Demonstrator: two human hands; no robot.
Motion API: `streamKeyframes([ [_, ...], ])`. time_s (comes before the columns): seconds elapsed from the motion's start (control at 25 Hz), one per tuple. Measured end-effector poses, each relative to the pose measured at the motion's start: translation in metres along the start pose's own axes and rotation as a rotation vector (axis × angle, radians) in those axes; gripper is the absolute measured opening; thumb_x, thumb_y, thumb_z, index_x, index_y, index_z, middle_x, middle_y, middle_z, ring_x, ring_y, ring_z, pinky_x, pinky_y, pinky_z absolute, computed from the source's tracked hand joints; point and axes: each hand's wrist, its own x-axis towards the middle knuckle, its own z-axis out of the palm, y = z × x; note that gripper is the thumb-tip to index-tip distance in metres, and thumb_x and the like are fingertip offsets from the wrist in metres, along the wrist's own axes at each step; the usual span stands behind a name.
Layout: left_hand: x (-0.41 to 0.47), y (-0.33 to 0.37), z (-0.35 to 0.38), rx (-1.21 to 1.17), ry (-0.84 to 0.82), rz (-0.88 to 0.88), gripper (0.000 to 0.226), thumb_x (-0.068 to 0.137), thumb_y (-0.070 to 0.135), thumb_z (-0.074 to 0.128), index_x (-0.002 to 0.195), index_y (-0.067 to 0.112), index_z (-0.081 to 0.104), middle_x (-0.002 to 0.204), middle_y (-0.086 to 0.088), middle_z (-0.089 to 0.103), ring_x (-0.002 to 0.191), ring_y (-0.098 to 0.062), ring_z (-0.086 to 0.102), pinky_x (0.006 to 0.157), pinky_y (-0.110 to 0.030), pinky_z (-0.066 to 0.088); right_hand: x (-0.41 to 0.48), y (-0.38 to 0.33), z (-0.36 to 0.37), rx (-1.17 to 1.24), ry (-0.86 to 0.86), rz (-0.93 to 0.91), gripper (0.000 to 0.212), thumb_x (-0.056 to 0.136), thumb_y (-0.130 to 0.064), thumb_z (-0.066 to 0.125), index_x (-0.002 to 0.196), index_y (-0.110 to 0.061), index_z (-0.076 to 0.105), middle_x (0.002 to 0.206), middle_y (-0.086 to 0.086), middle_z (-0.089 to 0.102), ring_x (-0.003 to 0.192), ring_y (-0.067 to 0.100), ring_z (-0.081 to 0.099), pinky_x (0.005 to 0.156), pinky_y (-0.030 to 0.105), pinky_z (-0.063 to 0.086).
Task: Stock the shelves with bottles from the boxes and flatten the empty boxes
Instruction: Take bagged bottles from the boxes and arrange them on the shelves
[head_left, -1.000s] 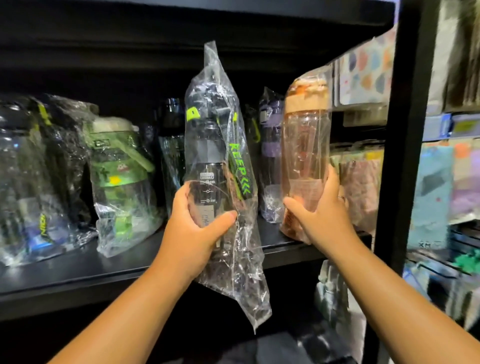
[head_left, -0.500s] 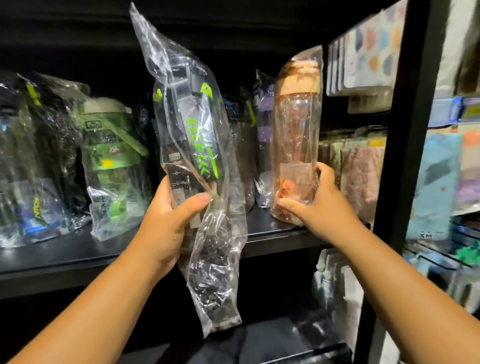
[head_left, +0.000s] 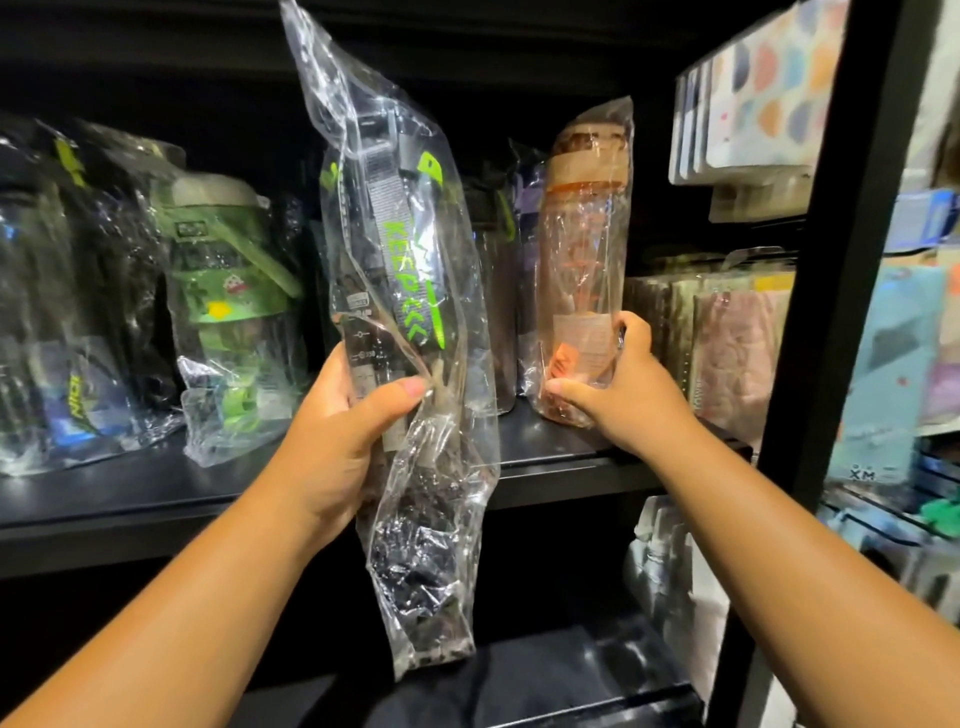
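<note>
My left hand (head_left: 345, 431) grips a dark bottle with a grey and lime strap (head_left: 395, 270), wrapped in a loose clear plastic bag, and holds it tilted in the air in front of the black shelf (head_left: 561, 457). The bag's empty end hangs below the shelf edge. My right hand (head_left: 618, 389) grips the lower part of an orange bottle with a tan lid (head_left: 584, 244), also bagged, which stands upright on the shelf near its right end.
More bagged bottles stand along the shelf: a green one (head_left: 228, 291), dark ones at far left (head_left: 62, 312) and behind. A black upright post (head_left: 841, 260) bounds the shelf on the right, with packaged goods (head_left: 727, 332) beside it. A lower shelf (head_left: 545, 680) lies below.
The left hand has tilted the dark bottle leftward and raised it a little. The right hand has set the orange bottle further onto the shelf and slid lower round its base.
</note>
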Motion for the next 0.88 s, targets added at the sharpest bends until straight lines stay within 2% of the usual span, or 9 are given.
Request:
streamKeyframes([
  [0.16, -0.001, 0.0, 0.002, 0.0, 0.006, 0.001, 0.047, 0.069, 0.012, 0.064, 0.114, 0.024, 0.054, 0.093, 0.012, 0.077, 0.087, -0.001, 0.072, 0.067, -0.013, 0.053, 0.0, 0.003, 0.001, 0.004, 0.017, -0.01, 0.106, 0.074, -0.054, 0.078, 0.15, -0.03, 0.009, 0.142, 0.007, 0.05, 0.115, 0.025, 0.058, 0.092, 0.038, 0.049],
  [0.28, -0.001, 0.002, 0.003, 0.015, -0.004, -0.006, 0.057, 0.064, 0.004, 0.075, 0.113, 0.023, 0.054, 0.09, 0.015, 0.076, 0.084, 0.002, 0.071, 0.065, -0.01, 0.052, 0.004, 0.001, 0.001, 0.01, 0.013, -0.007, 0.106, 0.074, -0.052, 0.079, 0.151, -0.028, 0.011, 0.144, 0.009, 0.046, 0.119, 0.026, 0.055, 0.095, 0.039, 0.047],
  [0.36, -0.001, 0.002, 0.004, 0.011, -0.01, -0.006, 0.056, 0.066, 0.002, 0.073, 0.115, 0.022, 0.054, 0.093, 0.012, 0.076, 0.087, 0.0, 0.071, 0.066, -0.011, 0.053, 0.005, 0.002, 0.001, 0.004, 0.011, -0.003, 0.106, 0.075, -0.051, 0.079, 0.152, -0.028, 0.01, 0.144, 0.009, 0.045, 0.12, 0.027, 0.053, 0.094, 0.038, 0.045],
  [0.52, -0.001, 0.001, 0.003, -0.003, 0.0, -0.007, 0.048, 0.071, 0.014, 0.061, 0.118, 0.02, 0.055, 0.097, 0.007, 0.077, 0.09, -0.005, 0.072, 0.068, -0.016, 0.054, 0.009, 0.004, 0.001, 0.006, -0.004, 0.004, 0.104, 0.077, -0.047, 0.079, 0.152, -0.026, 0.011, 0.14, 0.009, 0.049, 0.11, 0.022, 0.054, 0.085, 0.033, 0.043],
  [0.76, 0.0, 0.001, 0.003, 0.013, 0.0, -0.012, 0.048, 0.071, 0.015, 0.062, 0.118, 0.021, 0.056, 0.099, 0.008, 0.076, 0.092, -0.005, 0.072, 0.069, -0.015, 0.054, 0.02, 0.004, 0.002, -0.002, -0.018, 0.036, 0.103, 0.079, -0.045, 0.079, 0.153, -0.024, 0.01, 0.139, 0.007, 0.052, 0.115, 0.027, 0.056, 0.082, 0.034, 0.045],
  [0.88, 0.001, 0.0, 0.002, 0.023, -0.014, -0.019, 0.056, 0.064, 0.017, 0.073, 0.118, 0.021, 0.057, 0.099, 0.006, 0.076, 0.092, -0.009, 0.072, 0.071, -0.02, 0.056, 0.027, 0.005, 0.006, -0.001, -0.022, 0.048, 0.106, 0.077, -0.046, 0.08, 0.153, -0.023, 0.01, 0.14, 0.007, 0.053, 0.117, 0.028, 0.056, 0.087, 0.038, 0.048],
])
